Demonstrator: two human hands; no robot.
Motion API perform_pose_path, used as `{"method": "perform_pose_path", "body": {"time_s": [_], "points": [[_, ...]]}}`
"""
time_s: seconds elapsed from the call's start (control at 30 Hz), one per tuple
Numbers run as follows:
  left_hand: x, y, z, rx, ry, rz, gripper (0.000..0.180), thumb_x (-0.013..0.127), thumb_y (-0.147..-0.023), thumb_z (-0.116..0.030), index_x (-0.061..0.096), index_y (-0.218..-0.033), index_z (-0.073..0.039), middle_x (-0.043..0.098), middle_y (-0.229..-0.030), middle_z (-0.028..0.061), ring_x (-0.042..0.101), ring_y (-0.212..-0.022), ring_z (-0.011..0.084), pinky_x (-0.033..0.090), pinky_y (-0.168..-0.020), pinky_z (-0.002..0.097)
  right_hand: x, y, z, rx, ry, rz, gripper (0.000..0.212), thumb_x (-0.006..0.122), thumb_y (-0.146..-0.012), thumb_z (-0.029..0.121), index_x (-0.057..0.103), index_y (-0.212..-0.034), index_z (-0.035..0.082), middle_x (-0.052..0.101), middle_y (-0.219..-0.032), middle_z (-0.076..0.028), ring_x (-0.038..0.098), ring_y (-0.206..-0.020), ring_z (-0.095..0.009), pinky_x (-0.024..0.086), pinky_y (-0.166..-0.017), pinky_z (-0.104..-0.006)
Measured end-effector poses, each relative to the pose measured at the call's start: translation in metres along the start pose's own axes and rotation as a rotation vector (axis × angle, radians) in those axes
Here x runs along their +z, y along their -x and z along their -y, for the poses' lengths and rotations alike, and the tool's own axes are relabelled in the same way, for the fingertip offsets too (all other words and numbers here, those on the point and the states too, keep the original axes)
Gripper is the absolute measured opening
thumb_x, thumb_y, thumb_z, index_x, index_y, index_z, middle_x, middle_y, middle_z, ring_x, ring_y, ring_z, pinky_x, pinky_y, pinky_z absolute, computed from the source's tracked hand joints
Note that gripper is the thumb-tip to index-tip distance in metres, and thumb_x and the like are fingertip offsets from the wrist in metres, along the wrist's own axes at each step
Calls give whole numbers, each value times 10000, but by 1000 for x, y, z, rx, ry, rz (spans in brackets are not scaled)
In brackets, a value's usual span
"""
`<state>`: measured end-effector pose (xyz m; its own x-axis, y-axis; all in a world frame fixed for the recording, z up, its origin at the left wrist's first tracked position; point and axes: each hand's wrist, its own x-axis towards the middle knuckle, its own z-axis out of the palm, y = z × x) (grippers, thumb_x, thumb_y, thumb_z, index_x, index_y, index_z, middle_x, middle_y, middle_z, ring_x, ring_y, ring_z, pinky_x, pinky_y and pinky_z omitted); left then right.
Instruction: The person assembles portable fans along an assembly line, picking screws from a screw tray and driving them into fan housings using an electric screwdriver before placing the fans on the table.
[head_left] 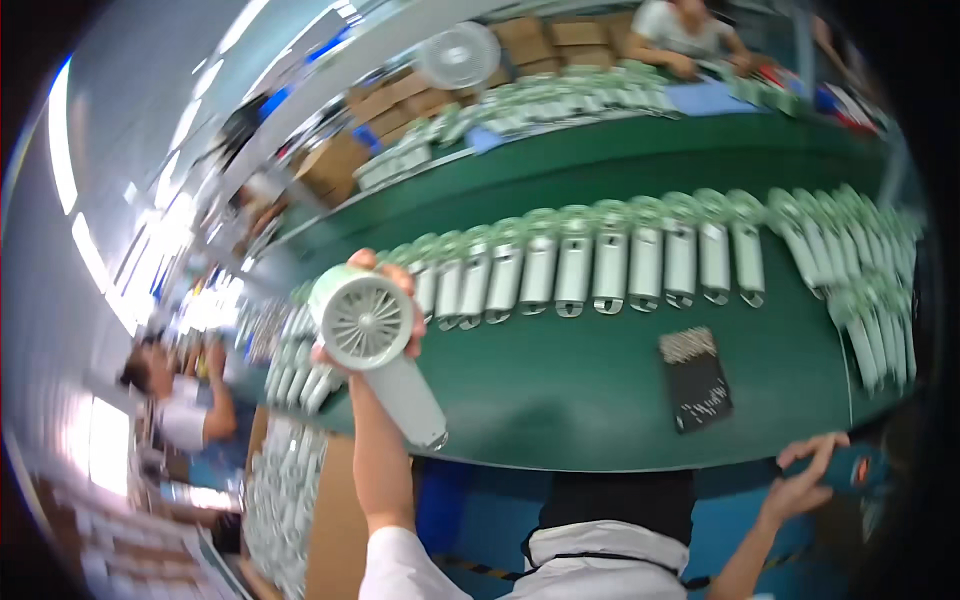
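Observation:
My left hand (408, 285) is wrapped around the head of a pale green handheld fan (366, 325). Its round grille with radial blades faces me, and the handle slants down to the right above the table's near edge. My right hand (803, 482) is off the table's near right edge, fingers stretched apart with nothing seen in them. Close beside those fingers is a dark teal object (862, 468) with a small orange spot; its kind is unclear. A black tray (695, 380) of small screws lies on the green table (560, 390).
A row of similar fans (575, 262) crosses the table, with more stacked fans (870, 320) at right. A carton (330, 500) beside bagged parts stands lower left. Across the table are another bench of parts, cardboard boxes (390, 100), a person (685, 35) and a white fan (458, 55).

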<state>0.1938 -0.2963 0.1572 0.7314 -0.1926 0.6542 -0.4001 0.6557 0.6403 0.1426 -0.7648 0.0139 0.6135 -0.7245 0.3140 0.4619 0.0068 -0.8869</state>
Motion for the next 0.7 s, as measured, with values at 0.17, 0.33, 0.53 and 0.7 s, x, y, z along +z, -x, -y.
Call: {"method": "perform_pose_path", "body": {"time_s": [0.17,0.33,0.53,0.7], "points": [[50,-51,96,-296,-296,-319,723,688,-771,-380,402,-1295,28,573,-1119,242,649,-898,368,583,-688,396,9,-6,18,-64,36,72,170,514,-921,140,452,-1005,6,470,-566,-30,473,-434,-114,403,-447,-250],[124,-117,248,-532,-748,-144,488,675,-863,-238,455,-1220,11,594,-1072,115,595,-910,178,494,-767,303,-22,-10,30,-89,58,17,125,472,-888,27,419,-995,-9,488,-589,-61,489,-429,-135,413,-421,-262],[194,-133,400,-626,-1027,218,630,652,-849,-437,433,-1242,4,656,-927,214,661,-842,297,523,-727,393,-60,-9,44,-120,75,-94,133,474,-883,16,421,-1003,-10,497,-604,-74,489,-425,-140,428,-416,-273],[220,-133,443,-609,-1753,481,775,526,-823,-653,458,-1165,39,659,-955,278,653,-913,413,496,-821,493,-81,-8,48,-138,86,-170,128,473,-890,19,422,-1002,-14,496,-602,-73,486,-422,-142,435,-415,-276]]}}
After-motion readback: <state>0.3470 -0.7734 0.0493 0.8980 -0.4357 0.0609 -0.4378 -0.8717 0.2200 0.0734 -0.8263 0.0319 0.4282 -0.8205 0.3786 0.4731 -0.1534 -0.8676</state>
